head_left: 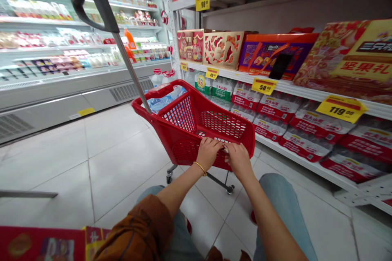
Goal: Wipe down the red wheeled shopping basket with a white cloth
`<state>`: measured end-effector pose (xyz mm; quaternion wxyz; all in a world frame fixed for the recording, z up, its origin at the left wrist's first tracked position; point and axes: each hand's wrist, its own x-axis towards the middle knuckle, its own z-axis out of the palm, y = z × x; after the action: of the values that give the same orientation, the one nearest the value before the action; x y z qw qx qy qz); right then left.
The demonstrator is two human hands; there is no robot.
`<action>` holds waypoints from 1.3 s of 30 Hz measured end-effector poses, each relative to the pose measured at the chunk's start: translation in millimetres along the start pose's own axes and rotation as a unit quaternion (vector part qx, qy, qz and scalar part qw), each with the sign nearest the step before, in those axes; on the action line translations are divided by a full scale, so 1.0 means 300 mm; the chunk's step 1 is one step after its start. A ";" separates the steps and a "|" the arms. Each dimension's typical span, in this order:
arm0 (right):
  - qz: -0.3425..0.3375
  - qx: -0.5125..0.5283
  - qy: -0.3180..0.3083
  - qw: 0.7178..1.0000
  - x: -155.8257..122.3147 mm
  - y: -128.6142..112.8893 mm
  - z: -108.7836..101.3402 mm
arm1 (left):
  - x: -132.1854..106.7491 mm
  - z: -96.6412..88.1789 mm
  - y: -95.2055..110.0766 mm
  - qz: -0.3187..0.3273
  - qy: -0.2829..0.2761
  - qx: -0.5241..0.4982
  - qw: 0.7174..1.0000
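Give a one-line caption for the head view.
Bare left hand with gold bangle and right hand grip a red plastic shopping cart beside shrink-wrapped bottled water.

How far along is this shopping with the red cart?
Done: clear plastic-wrapped bottles already lie in the red shopping cart. In hand: the left hand and the right hand rest on the cart's near wall. Left: shrink-wrapped water packs are on the shelf.

left hand [208, 154] beside right hand [239, 161]
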<state>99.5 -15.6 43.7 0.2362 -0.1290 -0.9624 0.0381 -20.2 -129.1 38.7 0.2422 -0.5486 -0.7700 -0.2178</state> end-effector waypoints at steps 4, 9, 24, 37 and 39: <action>0.017 0.028 0.011 0.999 -0.035 0.052 0.004 | -0.002 -0.002 0.005 0.006 0.003 0.003 1.000; 0.002 0.121 0.070 0.990 -0.061 0.095 -0.014 | -0.003 -0.002 0.008 0.001 0.001 0.002 1.000; -0.041 0.108 0.158 0.981 -0.036 -0.007 0.027 | -0.006 -0.001 0.000 0.007 -0.007 0.013 1.000; -0.078 0.107 0.015 0.991 0.043 0.024 -0.033 | -0.002 -0.004 -0.010 0.002 -0.036 -0.009 0.999; -0.080 0.097 -0.004 0.992 0.041 0.025 -0.021 | -0.002 -0.003 -0.015 0.002 -0.039 -0.010 0.999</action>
<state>93.7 -5.1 53.7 0.2456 -0.0276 -0.9624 0.1129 -24.3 -131.5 38.8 0.2071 -0.5608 -0.7754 -0.2035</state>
